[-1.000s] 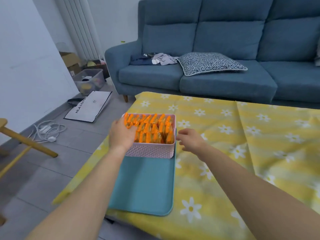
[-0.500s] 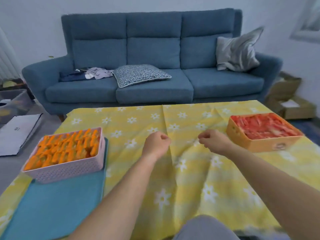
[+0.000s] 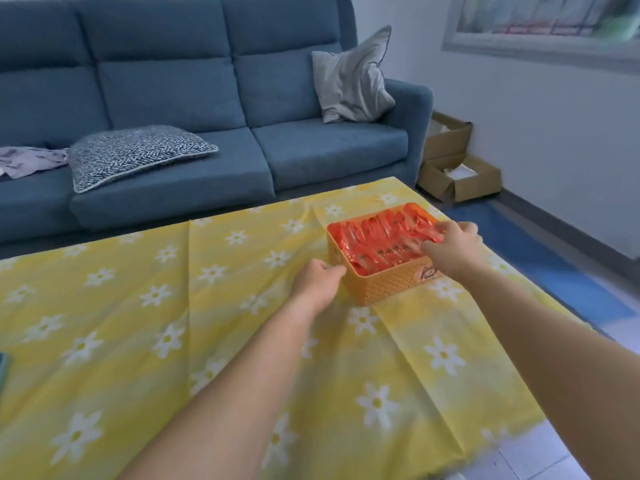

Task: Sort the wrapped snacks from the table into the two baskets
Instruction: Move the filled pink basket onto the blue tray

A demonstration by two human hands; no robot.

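An orange basket (image 3: 391, 287) packed with red wrapped snacks (image 3: 377, 242) stands on the right part of the table, on the yellow daisy cloth (image 3: 214, 327). My left hand (image 3: 317, 282) lies beside the basket's left wall with its fingers loosely curled; the thumb tip touches the near left corner. My right hand (image 3: 453, 247) reaches over the basket's right side, its fingers curled over the right rim and its thumb stretched across the snacks. No loose snacks lie on the cloth. The other basket is out of view.
A blue sofa (image 3: 194, 109) with a patterned cushion (image 3: 135, 152) and a grey pillow (image 3: 353, 77) runs along the far side of the table. Open cardboard boxes (image 3: 457, 178) sit on the floor at the right. A sliver of teal mat (image 3: 2, 370) shows at the left edge.
My view has swung from the pink basket of orange snacks at the left to the orange basket at the right. Both hands moved across the cloth to this basket.
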